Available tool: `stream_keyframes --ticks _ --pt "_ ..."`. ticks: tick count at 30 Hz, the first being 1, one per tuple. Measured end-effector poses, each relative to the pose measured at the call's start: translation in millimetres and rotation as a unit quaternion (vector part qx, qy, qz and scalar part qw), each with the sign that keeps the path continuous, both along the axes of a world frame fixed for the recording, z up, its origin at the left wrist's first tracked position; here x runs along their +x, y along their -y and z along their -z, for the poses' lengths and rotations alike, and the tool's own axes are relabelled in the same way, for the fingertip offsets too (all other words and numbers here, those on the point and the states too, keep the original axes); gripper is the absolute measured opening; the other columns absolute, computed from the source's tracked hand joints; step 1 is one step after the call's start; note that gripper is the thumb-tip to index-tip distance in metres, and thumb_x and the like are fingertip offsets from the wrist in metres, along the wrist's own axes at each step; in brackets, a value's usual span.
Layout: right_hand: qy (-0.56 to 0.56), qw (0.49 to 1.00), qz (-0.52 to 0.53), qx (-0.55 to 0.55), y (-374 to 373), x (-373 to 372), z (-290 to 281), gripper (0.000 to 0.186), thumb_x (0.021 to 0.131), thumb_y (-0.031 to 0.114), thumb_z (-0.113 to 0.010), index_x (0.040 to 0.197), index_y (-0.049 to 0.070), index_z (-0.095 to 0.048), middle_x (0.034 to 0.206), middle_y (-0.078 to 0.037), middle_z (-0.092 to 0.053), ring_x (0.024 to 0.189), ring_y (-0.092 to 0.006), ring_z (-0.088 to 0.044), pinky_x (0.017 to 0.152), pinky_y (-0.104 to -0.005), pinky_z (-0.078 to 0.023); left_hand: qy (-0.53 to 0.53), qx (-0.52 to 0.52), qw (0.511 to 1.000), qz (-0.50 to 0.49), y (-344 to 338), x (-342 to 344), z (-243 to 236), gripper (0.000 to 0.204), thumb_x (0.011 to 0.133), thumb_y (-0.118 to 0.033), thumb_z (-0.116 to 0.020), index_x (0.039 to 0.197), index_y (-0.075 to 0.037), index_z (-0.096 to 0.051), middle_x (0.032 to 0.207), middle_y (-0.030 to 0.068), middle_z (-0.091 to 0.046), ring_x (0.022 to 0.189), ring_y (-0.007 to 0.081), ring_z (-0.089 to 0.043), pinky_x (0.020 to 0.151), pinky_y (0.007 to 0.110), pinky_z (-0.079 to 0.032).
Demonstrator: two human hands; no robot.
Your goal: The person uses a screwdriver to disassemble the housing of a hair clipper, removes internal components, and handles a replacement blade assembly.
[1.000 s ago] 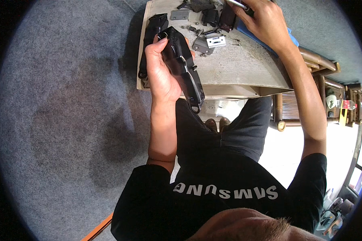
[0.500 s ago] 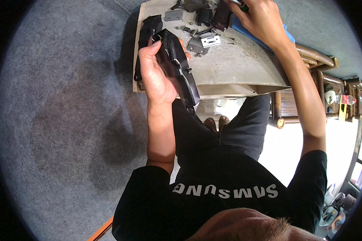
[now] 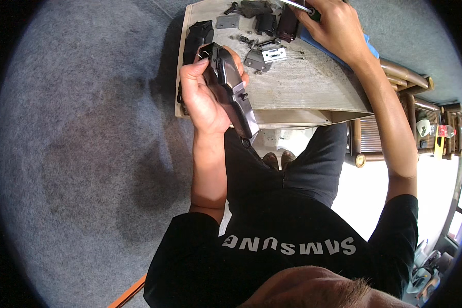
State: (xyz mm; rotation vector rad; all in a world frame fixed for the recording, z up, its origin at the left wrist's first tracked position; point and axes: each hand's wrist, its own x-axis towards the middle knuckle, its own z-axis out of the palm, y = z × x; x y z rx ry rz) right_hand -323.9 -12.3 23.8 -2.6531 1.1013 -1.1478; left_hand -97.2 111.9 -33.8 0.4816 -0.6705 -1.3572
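My left hand (image 3: 203,97) is closed around a dark, glossy clipper-like device body (image 3: 235,90), held just above the near left corner of a small pale table (image 3: 303,90). My right hand (image 3: 336,28) reaches to the table's far side and grips a screwdriver (image 3: 295,5) with a metal shaft. Between the hands lie loose parts: a shiny metal plate (image 3: 273,53), a grey bracket (image 3: 255,60), small screws and a grey flat piece (image 3: 227,21). A long black cover (image 3: 195,38) lies along the table's left edge.
A blue cloth (image 3: 321,45) lies under my right wrist. Dark blocks (image 3: 266,23) sit at the table's far side. Grey carpet (image 3: 87,133) surrounds the table. Wooden furniture (image 3: 403,82) stands to the right, and my legs in dark trousers (image 3: 292,169) are below the table.
My left hand has shifted the device slightly toward me and tilted it. My right hand stays at the far side with the screwdriver.
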Motion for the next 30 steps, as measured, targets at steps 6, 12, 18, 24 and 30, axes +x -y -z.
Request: stream_keyframes --ticks 6,12,18,24,30 --pt "0.000 1.000 -0.002 -0.013 -0.4 -0.4 1.0 0.018 0.085 0.011 -0.071 0.101 0.003 -0.070 0.083 -0.016 -0.073 0.077 -0.0329 -0.072 0.071 -0.0416 -0.057 0.017 0.018 1.000 -0.018 -0.2 -2.8 -2.0 0.038 0.093 -0.036 -0.049 0.108 -0.001 -0.058 0.086 0.0153 -0.057 0.077 0.0238 -0.052 0.066 0.038 -0.045" --pt "-0.013 0.999 -0.028 -0.041 -0.3 1.1 -2.4 0.019 0.084 0.010 -0.069 0.101 0.003 -0.070 0.091 -0.018 -0.073 0.081 -0.0341 -0.072 0.073 -0.0433 -0.057 0.021 0.043 0.998 -0.028 2.6 -3.4 -1.5 0.038 0.093 -0.035 -0.047 0.103 -0.001 -0.058 0.085 0.0159 -0.058 0.074 0.0235 -0.053 0.066 0.038 -0.047" --pt "-0.080 0.995 -0.054 -0.039 -4.2 23.6 -34.5 0.019 0.092 0.018 -0.065 0.101 0.002 -0.069 0.092 -0.022 -0.071 0.083 -0.0416 -0.069 0.075 -0.0492 -0.055 0.031 0.064 0.997 -0.039 1.5 -7.3 -6.4 0.037 0.094 -0.036 -0.046 0.097 -0.001 -0.057 0.084 0.0141 -0.057 0.074 0.0225 -0.053 0.067 0.038 -0.047" --pt "-0.125 0.991 -0.052 -0.015 17.5 34.4 -26.7 0.025 0.098 0.027 -0.062 0.097 0.004 -0.071 0.086 -0.022 -0.072 0.081 -0.0430 -0.069 0.071 -0.0518 -0.054 0.033 0.067 0.996 -0.042 2.8 -11.0 -6.7 0.038 0.095 -0.037 -0.043 0.090 -0.002 -0.056 0.083 0.0119 -0.054 0.074 0.0205 -0.051 0.068 0.036 -0.045" --pt "-0.144 0.988 -0.060 0.013 17.2 40.3 0.8 0.022 0.085 0.022 -0.076 0.104 0.012 -0.079 0.090 -0.011 -0.076 0.085 -0.0310 -0.074 0.076 -0.0419 -0.057 0.051 0.069 0.995 -0.047 -2.0 -7.1 -5.6 0.040 0.094 -0.038 -0.044 0.093 0.000 -0.057 0.084 0.0120 -0.055 0.075 0.0200 -0.051 0.067 0.036 -0.045"
